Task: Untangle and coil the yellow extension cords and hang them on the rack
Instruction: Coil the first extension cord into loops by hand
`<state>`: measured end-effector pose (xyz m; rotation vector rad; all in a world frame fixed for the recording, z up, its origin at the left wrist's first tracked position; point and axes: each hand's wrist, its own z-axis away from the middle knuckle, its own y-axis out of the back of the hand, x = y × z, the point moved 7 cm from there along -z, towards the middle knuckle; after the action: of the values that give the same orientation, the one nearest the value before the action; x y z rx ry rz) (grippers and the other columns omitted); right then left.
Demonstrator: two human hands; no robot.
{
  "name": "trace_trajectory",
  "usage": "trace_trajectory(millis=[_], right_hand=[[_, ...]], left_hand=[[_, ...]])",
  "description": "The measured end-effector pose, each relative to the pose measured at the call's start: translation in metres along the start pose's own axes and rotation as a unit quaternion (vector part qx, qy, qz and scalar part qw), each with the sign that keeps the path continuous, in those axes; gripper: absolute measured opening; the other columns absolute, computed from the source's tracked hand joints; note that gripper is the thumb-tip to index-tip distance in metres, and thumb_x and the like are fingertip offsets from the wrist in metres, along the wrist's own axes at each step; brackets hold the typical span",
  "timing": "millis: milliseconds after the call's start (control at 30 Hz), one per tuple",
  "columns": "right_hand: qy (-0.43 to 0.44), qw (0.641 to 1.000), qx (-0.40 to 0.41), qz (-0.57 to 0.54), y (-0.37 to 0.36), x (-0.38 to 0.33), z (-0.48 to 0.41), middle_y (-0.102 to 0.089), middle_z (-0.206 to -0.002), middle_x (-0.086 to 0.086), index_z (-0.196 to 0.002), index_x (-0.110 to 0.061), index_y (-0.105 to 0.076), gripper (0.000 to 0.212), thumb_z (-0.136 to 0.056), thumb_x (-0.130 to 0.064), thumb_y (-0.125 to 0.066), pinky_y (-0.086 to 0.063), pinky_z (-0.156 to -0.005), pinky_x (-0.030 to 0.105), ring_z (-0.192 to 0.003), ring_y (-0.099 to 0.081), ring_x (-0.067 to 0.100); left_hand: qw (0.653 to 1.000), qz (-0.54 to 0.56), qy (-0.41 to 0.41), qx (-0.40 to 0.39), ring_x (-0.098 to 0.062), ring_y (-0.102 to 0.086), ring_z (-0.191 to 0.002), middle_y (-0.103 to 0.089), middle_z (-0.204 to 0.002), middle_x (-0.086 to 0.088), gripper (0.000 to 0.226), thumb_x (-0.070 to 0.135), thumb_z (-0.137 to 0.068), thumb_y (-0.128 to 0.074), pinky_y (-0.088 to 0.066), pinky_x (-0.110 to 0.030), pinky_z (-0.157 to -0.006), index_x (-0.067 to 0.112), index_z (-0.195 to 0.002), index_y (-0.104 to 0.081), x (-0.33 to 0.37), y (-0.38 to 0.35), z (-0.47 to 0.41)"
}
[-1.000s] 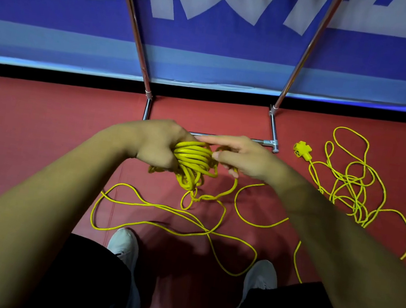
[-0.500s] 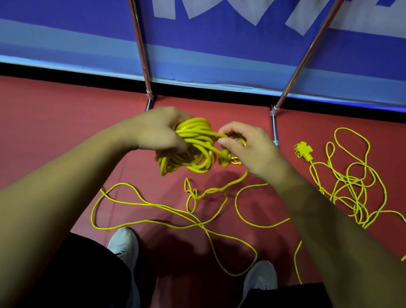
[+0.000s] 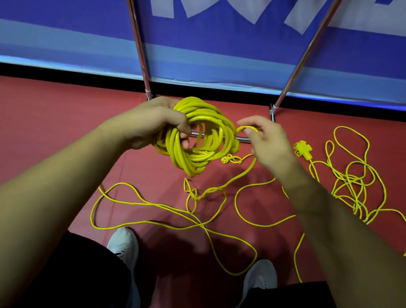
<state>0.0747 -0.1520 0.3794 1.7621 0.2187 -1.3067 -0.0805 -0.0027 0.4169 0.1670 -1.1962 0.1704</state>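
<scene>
My left hand [image 3: 158,126] grips a thick coil of yellow extension cord [image 3: 198,140], held up above the red floor. My right hand [image 3: 267,144] pinches the free strand of yellow cord [image 3: 247,128] just right of the coil. That strand drops to the floor, where loose cord [image 3: 176,213] lies in tangled loops in front of my feet. A second tangled yellow cord [image 3: 351,185] with a yellow socket block [image 3: 302,149] lies on the floor at the right. The metal rack [image 3: 134,23] rises behind my hands, its low crossbar partly hidden by the coil.
A blue banner with white lettering [image 3: 217,23] covers the wall behind the rack. My two light shoes [image 3: 123,245] stand on the red floor [image 3: 26,139] among the loose loops. The rack's right leg [image 3: 312,43] slants up to the right.
The coil has been raised and turned so its ring opens toward me. My right hand has moved apart from the coil to the right, drawing out the strand.
</scene>
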Motion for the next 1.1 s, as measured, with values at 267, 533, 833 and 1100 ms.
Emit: trace_trajectory(millis=[267, 533, 833, 1100], right_hand=[[-0.057, 0.991, 0.088, -0.088, 0.013, 0.022, -0.005, -0.063, -0.075, 0.007, -0.103, -0.010, -0.066, 0.018, -0.095, -0.001, -0.053, -0.037, -0.051, 0.009, -0.049, -0.053, -0.004], [-0.122, 0.989, 0.042, -0.070, -0.001, 0.036, -0.001, -0.054, -0.056, 0.006, -0.081, -0.014, -0.062, 0.016, -0.097, -0.017, -0.057, -0.046, -0.046, 0.028, -0.036, -0.048, 0.003], [-0.220, 0.949, -0.156, -0.164, -0.062, 0.041, 0.028, -0.053, -0.070, 0.005, -0.095, -0.015, -0.055, 0.023, -0.106, -0.023, -0.037, -0.049, -0.063, 0.024, -0.060, -0.066, 0.013], [-0.237, 0.925, -0.205, -0.215, -0.099, 0.018, 0.044, -0.058, -0.079, 0.008, -0.106, -0.009, -0.052, 0.021, -0.107, -0.017, -0.032, -0.050, -0.072, 0.028, -0.079, -0.067, 0.025]], left_hand=[[0.997, 0.011, 0.035, -0.063, -0.028, -0.066, -0.058, -0.065, -0.062, -0.016, 0.017, 0.008, -0.067, -0.056, -0.056, -0.029, -0.060, -0.007, -0.073, -0.063, -0.007, -0.009, 0.000], [0.996, 0.082, -0.020, 0.014, -0.021, -0.058, -0.051, -0.052, -0.050, -0.006, 0.032, 0.007, -0.063, -0.049, -0.050, -0.025, -0.053, -0.006, -0.092, -0.054, 0.005, 0.003, -0.003], [0.953, 0.279, -0.080, 0.080, -0.022, -0.072, -0.084, -0.057, -0.062, -0.001, 0.011, 0.003, -0.089, -0.044, -0.057, -0.029, -0.068, 0.002, -0.084, -0.054, 0.007, 0.019, -0.011], [0.892, 0.420, -0.097, 0.134, -0.024, -0.072, -0.085, -0.064, -0.069, -0.003, 0.013, 0.009, -0.099, -0.049, -0.059, -0.038, -0.079, 0.003, -0.092, -0.059, 0.010, 0.025, -0.014]])
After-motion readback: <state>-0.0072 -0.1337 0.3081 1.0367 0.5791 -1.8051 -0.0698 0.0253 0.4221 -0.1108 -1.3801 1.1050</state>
